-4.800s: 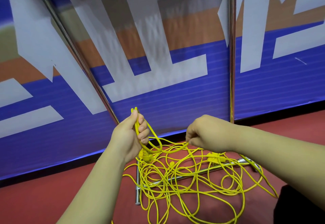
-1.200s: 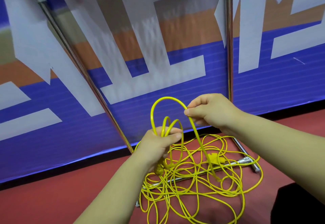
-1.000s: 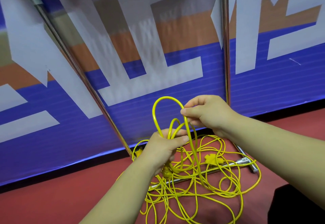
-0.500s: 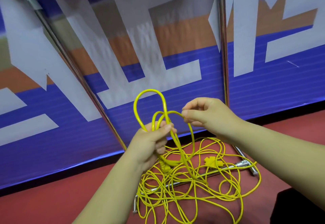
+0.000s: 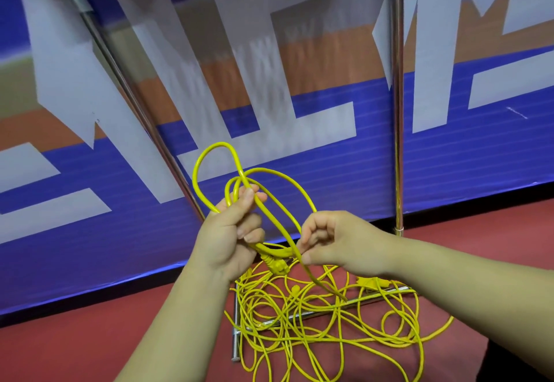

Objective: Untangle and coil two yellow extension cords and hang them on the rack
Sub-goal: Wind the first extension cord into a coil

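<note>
Head view, left hand: my left hand is clenched round several loops of yellow cord. My thumb presses them against my fingers, and the loops stand up above my fist.
Head view, right hand: my right hand, just right of the left, pinches a single strand of that cord between thumb and fingertip.
Cord between hands: one wide loop arches from my left fist over to the right-hand pinch, and the strand then drops toward the floor.
Plug: a yellow plug hangs just below my left hand, between my two hands.
Pile: the tangled pile lies on the red floor under my hands, draped across the rack base bars.
Cord look: thin, bright yellow, in many overlapping loops; I cannot tell the two cords apart.
Rack upright: the chrome upright rises in front of the banner.
</note>
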`<state>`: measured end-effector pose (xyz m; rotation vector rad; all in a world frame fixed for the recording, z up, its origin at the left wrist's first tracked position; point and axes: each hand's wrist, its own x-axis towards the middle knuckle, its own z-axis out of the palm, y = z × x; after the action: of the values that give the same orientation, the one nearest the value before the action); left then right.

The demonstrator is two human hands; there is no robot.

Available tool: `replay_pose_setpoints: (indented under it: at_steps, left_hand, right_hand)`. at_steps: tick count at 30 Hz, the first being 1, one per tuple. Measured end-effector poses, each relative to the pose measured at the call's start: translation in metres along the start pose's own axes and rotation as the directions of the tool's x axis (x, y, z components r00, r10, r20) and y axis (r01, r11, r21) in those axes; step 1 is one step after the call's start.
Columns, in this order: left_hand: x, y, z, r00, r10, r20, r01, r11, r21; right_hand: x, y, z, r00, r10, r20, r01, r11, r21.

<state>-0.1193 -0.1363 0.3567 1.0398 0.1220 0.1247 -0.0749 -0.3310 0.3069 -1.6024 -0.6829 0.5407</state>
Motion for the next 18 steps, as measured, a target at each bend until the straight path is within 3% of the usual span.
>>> replay_pose_setpoints:
  at_steps: [5,8,11,13,15,18]
  left_hand:
    - [0.001,0.005,-0.008,1.000,0.007,-0.014,-0.007,1.000,-0.028]
    - [0.005,0.006,-0.016,0.998,0.022,-0.053,-0.023,0.999,-0.029]
    - [0.010,0.003,-0.025,0.984,0.011,-0.177,0.012,0.992,0.127]
    - [0.011,-0.004,-0.032,0.960,-0.032,-0.278,0.139,0.917,0.374]
    - [0.009,-0.012,-0.038,0.927,-0.159,-0.339,0.334,0.759,0.558]
    - [0.006,-0.014,-0.042,0.855,-0.341,-0.391,0.517,0.615,0.595]
  right_hand:
    - [0.003,0.001,0.009,1.000,-0.004,0.011,0.004,1.000,-0.008]
    - [0.004,0.000,0.009,1.000,0.015,0.019,-0.017,0.994,0.109]
    - [0.006,-0.005,0.003,0.997,0.045,-0.062,-0.030,0.975,0.219]
    - [0.008,-0.010,-0.005,0.978,0.073,-0.193,-0.015,0.958,0.285]
    - [0.012,-0.010,-0.018,0.940,0.115,-0.320,0.006,0.935,0.354]
    - [0.016,-0.004,-0.035,0.874,0.157,-0.460,0.014,0.938,0.345]
